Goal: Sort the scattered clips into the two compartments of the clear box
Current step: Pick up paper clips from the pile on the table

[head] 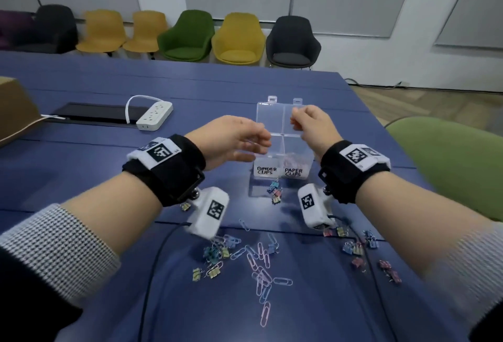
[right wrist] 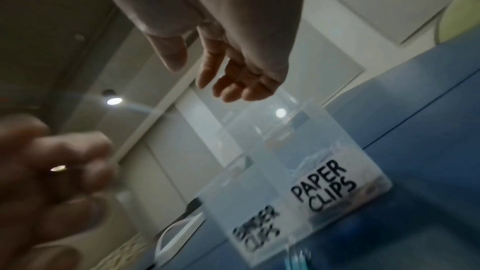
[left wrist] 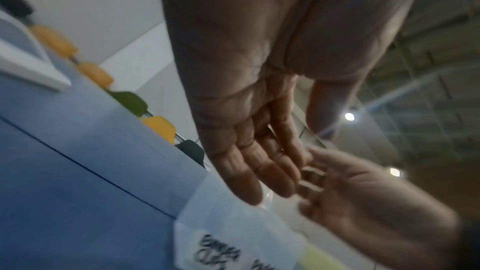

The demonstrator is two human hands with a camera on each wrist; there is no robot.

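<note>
Quick count: one clear plastic two-compartment box (head: 281,163), one white power strip (head: 154,115), one brown cardboard box (head: 13,107), two hands. Seven shell chairs (head: 239,39) along the wall. Loose pastel paper clips (head: 261,268): roughly fifteen, too tangled to be sure.

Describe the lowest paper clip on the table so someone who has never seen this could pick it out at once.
Start at the clear box labelled BINDER CLIPS and PAPER CLIPS in the middle of the blue table, then come toward the person, through the loose paper clips. The lone pink paper clip lies closest to the person, below all the others, long and nearly upright in the head view.
</note>
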